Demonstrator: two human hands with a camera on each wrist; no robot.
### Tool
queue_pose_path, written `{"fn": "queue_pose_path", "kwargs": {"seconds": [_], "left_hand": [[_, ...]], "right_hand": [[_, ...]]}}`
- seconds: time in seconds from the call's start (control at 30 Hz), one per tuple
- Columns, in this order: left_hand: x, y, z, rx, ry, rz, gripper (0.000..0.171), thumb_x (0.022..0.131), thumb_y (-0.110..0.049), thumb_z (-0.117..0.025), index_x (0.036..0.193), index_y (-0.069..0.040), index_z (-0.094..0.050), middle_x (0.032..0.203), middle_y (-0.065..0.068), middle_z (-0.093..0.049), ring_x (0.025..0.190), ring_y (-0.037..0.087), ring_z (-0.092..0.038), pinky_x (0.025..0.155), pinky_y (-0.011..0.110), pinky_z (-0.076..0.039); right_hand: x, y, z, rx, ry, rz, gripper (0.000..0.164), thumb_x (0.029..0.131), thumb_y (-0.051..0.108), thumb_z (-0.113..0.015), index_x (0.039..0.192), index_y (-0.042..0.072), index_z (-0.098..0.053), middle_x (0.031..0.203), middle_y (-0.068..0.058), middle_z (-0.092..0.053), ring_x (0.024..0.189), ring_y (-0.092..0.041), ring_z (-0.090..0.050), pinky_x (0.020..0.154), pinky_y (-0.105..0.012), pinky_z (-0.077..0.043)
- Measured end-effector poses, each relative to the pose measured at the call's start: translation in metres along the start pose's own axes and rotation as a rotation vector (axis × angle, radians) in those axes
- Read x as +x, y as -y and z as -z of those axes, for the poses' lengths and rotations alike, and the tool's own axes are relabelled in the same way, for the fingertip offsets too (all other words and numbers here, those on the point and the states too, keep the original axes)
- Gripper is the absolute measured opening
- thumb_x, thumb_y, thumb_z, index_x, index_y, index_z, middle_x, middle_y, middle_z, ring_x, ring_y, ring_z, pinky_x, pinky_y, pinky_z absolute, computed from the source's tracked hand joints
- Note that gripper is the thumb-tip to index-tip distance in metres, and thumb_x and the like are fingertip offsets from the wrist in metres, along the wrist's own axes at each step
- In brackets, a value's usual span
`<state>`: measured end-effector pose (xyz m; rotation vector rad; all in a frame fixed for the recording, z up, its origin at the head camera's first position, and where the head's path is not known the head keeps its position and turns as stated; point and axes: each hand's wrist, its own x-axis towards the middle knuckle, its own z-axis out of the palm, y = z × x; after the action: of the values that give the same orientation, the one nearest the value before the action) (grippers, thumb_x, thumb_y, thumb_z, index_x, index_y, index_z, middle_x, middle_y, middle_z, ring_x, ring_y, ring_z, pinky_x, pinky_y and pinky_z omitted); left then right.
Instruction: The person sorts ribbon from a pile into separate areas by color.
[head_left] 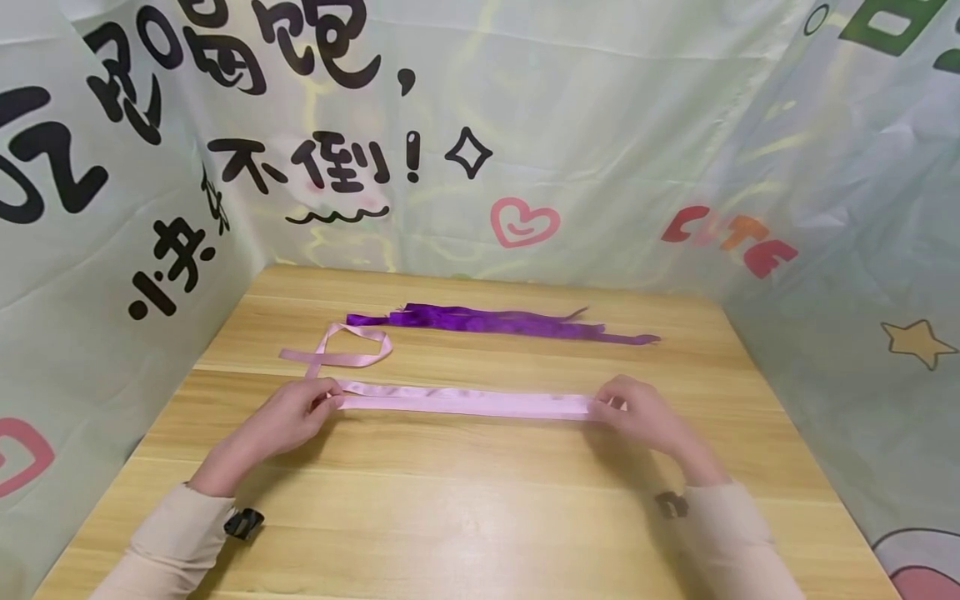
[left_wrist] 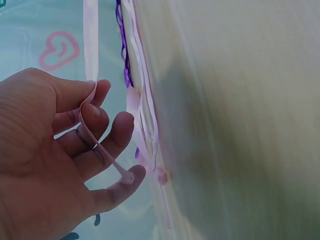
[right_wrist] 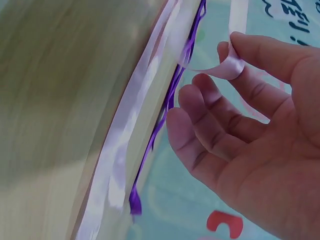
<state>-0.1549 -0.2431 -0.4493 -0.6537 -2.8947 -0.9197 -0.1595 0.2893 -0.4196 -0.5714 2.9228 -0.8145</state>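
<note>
A pale pink ribbon [head_left: 480, 403] stretches sideways between the two hands in the head view, doubled along much of its length. Its left end is pinched by the left hand [head_left: 292, 421] between thumb and forefinger. The right hand [head_left: 648, 417] pinches the other end the same way. In the left wrist view, a short ribbon tail [left_wrist: 89, 131] hangs down across the loosely curved fingers. From the right hand's pinch, a ribbon fold [right_wrist: 231, 68] curls off to the side. Beyond the left hand, a loose pink ribbon loop [head_left: 352, 360] lies on the table.
Several purple ribbons [head_left: 487, 321] lie in a bundle along the back of the wooden table [head_left: 465, 508]. Printed cloth [head_left: 585, 125] hangs behind the table and at both sides. A small black device [head_left: 244, 524] sits at the left sleeve cuff.
</note>
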Motion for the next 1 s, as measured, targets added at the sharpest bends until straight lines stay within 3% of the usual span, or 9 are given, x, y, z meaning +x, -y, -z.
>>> {"fn": "queue_pose_path", "kwargs": {"seconds": [0.3, 0.6, 1.0], "left_hand": [[0.000, 0.005, 0.001, 0.032, 0.006, 0.022, 0.009, 0.103, -0.008, -0.066, 0.095, -0.011, -0.070, 0.068, -0.007, -0.047, 0.065, 0.008, -0.042, 0.063, 0.025, -0.037], [0.000, 0.011, -0.001, 0.095, 0.004, 0.054, 0.006, 0.100, -0.012, -0.070, 0.094, -0.011, -0.072, 0.065, -0.007, -0.045, 0.063, 0.009, -0.039, 0.060, 0.027, -0.032], [0.000, 0.012, -0.003, 0.165, 0.033, 0.115, 0.013, 0.096, -0.014, -0.075, 0.085, -0.010, -0.069, 0.070, -0.003, -0.057, 0.063, 0.013, -0.046, 0.060, 0.029, -0.037]], "right_hand": [[-0.020, -0.016, 0.015, -0.011, 0.001, -0.109, 0.013, 0.100, 0.023, -0.072, 0.094, 0.011, -0.075, 0.095, -0.003, -0.070, 0.089, -0.016, -0.062, 0.080, -0.038, -0.053], [-0.034, -0.026, 0.021, 0.023, 0.102, -0.222, 0.023, 0.102, 0.023, -0.068, 0.084, 0.009, -0.068, 0.071, 0.000, -0.059, 0.065, -0.014, -0.051, 0.061, -0.029, -0.046], [-0.038, -0.036, 0.017, -0.064, 0.115, -0.214, 0.019, 0.098, 0.019, -0.071, 0.082, 0.009, -0.068, 0.069, 0.002, -0.056, 0.066, -0.015, -0.049, 0.064, -0.031, -0.042]]}}
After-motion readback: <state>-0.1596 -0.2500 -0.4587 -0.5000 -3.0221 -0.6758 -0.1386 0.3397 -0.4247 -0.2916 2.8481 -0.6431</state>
